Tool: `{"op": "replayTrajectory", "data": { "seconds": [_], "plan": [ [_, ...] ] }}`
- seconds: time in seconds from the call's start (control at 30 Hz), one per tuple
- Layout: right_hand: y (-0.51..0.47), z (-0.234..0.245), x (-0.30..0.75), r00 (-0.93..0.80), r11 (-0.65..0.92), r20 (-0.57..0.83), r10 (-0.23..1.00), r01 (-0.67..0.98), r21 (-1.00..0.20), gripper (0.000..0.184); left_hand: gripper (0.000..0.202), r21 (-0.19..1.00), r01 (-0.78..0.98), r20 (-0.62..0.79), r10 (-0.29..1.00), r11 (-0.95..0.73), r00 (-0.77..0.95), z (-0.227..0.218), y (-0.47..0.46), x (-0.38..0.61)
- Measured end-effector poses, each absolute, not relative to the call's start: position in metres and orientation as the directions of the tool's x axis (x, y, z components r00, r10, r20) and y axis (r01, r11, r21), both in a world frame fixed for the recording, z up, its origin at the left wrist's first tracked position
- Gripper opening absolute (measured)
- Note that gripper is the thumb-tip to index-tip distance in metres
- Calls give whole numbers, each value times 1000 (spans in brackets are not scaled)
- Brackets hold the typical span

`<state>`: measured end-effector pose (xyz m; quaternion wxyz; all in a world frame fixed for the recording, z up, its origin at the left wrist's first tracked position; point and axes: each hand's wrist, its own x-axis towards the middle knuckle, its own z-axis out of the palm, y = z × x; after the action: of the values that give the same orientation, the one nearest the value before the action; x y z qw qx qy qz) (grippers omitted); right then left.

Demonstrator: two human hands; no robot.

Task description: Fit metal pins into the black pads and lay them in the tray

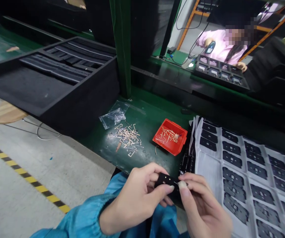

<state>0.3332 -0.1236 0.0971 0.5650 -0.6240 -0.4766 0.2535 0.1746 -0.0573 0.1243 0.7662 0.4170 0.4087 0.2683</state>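
small black plastic part (166, 180) pinched between both hands, just below the red tray (169, 137)

left hand (134, 198): thumb and fingers closed on the part's near end. right hand (203, 208): thumb and forefinger pinching the far end, fingertips (183, 185) against a thin sliver at the part's edge, too small to identify. left of the red tray, loose copper-coloured pieces (127, 137) and a clear plastic bag (114, 115) on the green bench (144, 132); right of it, white sheets (241, 172) with rows of black parts. likely risks: a loosened pinch, with the small part dropping onto the sheets or floor; a careless blue sleeve (82, 215) sweep, with loose pieces scattering off the bench.
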Motion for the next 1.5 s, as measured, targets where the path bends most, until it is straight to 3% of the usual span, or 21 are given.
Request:
{"op": "replayTrajectory", "data": {
  "seconds": [0.23, 0.37, 0.43, 0.57, 0.7, 0.8, 0.87, 0.93, 1.03, 1.13, 1.2, 1.3, 1.4, 1.5],
  "plan": [
    [-127, 107, 310, 457, 136, 354, 816, 444, -886, 10, 27, 863, -121, -373, 780, 490, 502, 124, -61, 173],
    [-130, 108, 299, 478, 18, 464, 746, 682, -731, 13, 35, 891, -115, -358, 834, 440, 420, 120, -65, 177],
    [-130, 104, 302, 469, 31, 493, 733, 700, -713, 13, 36, 918, -98, -327, 871, 386, 367, 116, -66, 179],
    [-129, 95, 310, 598, 43, 320, 735, 429, -902, 26, 32, 956, -85, -242, 918, 282, 314, 109, -69, 179],
    [-124, 92, 308, 619, 18, 150, 771, 214, -977, 41, 25, 993, 32, -115, 929, 111, 351, 109, -73, 173],
    [-118, 92, 310, 629, 22, 87, 773, 110, -994, 30, 21, 997, 62, -57, 939, 38, 340, 117, -78, 173],
    [-117, 92, 315, 644, 29, 60, 763, 58, -998, 18, 25, 995, 36, -100, 960, 94, 262, 124, -81, 176],
    [-118, 92, 318, 667, 84, 160, 728, 145, -986, 14, 31, 982, 3, -185, 964, 188, 189, 129, -85, 179],
    [-124, 95, 322, 476, 237, 540, 694, 556, -796, 28, 33, 972, -15, -228, 956, 235, 183, 130, -90, 179],
    [-130, 101, 325, 197, 296, 665, 721, 779, -552, 30, 20, 996, 82, -46, 963, 25, 264, 128, -91, 169],
    [-130, 107, 326, 174, 296, 648, 741, 782, -548, 22, 12, 948, 180, 190, 919, -263, 346, 130, -89, 161],
    [-126, 116, 322, 221, 351, 617, 755, 659, -666, 15, 18, 711, 274, 498, 739, -647, 453, 140, -84, 149],
    [-119, 119, 313, 241, 496, 676, 697, 518, -696, 26, 19, 476, 330, 653, 579, -815, 488, 151, -83, 139],
    [-114, 116, 306, 226, 607, 816, 532, 570, -554, 19, 17, 377, 343, 706, 507, -860, 495, 155, -84, 130]
  ]
}}
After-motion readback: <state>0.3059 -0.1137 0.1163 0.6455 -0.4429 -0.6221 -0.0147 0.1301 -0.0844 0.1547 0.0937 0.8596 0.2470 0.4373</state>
